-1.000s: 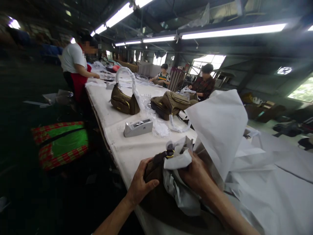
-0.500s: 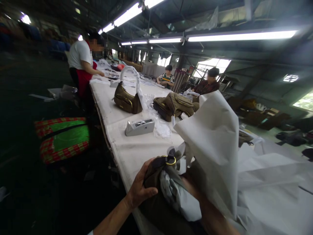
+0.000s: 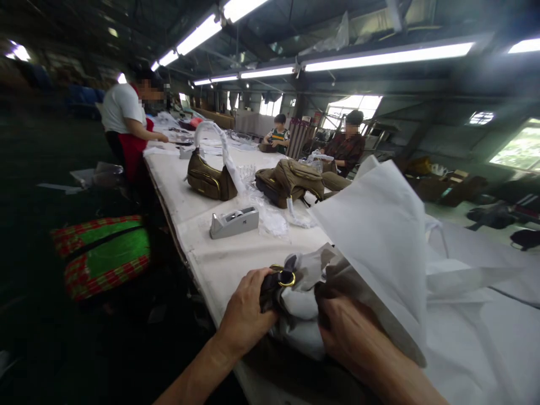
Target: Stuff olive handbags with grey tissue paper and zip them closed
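Note:
A dark olive handbag lies at the table's near edge, its mouth facing up. My left hand is closed on the bag's rim, beside a gold ring on a dark tab. Crumpled white stuffing paper fills the opening. At the opposite side of the mouth is my right hand, its fingers bent down against dark fabric and paper, where they are hidden and blurred. A large stiff white paper sheet stands up over my right forearm.
Ahead sit a grey tape dispenser, an olive handbag with wrapped handle and more olive bags. Three co-workers stand around the white table. A red-green checked bag is left of it.
My right hand has come up from behind the bag to its mouth. The bag's rim has tipped, and the stuffing paper sits lower in the opening. My left hand keeps its hold.

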The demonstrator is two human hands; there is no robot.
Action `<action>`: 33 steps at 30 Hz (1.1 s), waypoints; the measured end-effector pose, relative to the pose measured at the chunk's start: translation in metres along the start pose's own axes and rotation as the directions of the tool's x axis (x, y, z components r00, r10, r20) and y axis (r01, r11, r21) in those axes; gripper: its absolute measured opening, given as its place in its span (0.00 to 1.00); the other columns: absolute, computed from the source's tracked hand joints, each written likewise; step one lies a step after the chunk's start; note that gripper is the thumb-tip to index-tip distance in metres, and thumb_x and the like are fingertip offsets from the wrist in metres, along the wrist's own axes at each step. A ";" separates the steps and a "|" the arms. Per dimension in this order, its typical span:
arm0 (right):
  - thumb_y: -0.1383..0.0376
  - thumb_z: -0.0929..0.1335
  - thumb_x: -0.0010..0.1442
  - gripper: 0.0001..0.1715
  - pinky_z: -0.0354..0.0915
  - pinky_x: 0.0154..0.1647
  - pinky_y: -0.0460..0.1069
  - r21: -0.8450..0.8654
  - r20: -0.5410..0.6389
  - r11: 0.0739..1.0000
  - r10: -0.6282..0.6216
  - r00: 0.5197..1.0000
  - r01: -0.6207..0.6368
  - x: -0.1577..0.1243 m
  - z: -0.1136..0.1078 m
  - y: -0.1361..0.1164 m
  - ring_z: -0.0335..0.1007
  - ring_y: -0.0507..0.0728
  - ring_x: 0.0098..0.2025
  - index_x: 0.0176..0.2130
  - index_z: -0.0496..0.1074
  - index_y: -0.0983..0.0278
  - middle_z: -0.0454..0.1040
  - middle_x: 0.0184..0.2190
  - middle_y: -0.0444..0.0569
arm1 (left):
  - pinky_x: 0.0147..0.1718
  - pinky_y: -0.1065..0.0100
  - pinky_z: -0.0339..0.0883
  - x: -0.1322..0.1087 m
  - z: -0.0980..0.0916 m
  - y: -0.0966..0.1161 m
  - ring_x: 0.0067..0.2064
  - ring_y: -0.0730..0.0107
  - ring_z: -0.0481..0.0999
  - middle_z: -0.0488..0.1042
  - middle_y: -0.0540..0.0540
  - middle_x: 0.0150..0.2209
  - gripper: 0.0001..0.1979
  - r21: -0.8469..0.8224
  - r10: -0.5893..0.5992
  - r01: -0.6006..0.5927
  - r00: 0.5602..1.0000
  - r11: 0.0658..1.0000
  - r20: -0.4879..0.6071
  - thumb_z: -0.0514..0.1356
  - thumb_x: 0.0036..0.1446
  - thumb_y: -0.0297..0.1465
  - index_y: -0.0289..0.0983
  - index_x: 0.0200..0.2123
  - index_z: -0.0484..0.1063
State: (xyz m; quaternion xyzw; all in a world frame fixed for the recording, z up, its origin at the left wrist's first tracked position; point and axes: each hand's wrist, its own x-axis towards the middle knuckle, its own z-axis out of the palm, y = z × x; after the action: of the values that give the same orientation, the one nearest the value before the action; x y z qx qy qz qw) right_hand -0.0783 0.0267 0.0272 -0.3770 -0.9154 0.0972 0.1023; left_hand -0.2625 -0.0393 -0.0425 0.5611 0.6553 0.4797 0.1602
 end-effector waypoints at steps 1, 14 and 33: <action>0.63 0.66 0.54 0.09 0.66 0.29 0.54 -0.067 -0.084 0.998 -0.017 0.996 0.011 -0.003 -0.013 -0.007 0.70 0.61 0.26 0.26 0.72 0.63 0.73 0.26 0.54 | 0.52 0.56 0.63 0.000 0.001 0.000 0.52 0.55 0.68 0.69 0.42 0.49 0.28 -0.006 0.002 -0.002 1.000 1.000 -0.005 0.57 0.41 0.23 0.38 0.50 0.64; 0.59 0.65 0.60 0.15 0.66 0.41 0.58 -0.234 0.209 0.947 -0.174 0.962 0.222 0.030 0.011 -0.018 0.72 0.67 0.40 0.40 0.72 0.69 0.76 0.35 0.60 | 0.45 0.61 0.65 0.002 -0.005 -0.004 0.44 0.60 0.73 0.73 0.48 0.41 0.16 -0.191 -0.162 0.164 0.986 0.968 0.023 0.55 0.59 0.44 0.40 0.43 0.66; 0.74 0.62 0.52 0.08 0.63 0.36 0.45 0.613 -0.062 0.754 -0.251 0.966 0.235 0.062 0.057 -0.016 0.69 0.53 0.33 0.30 0.70 0.66 0.73 0.29 0.44 | 0.60 0.53 0.57 -0.018 0.010 -0.067 0.61 0.46 0.62 0.65 0.38 0.59 0.41 -0.620 0.018 0.053 0.994 0.783 0.108 0.62 0.48 0.52 0.37 0.60 0.58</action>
State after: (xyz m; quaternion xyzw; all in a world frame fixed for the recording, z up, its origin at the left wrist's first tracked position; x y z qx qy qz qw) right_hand -0.1474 0.0539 -0.0161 -0.1998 -0.8757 0.3803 0.2202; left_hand -0.2879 -0.0443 -0.1071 0.4960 0.4562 0.6361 0.3758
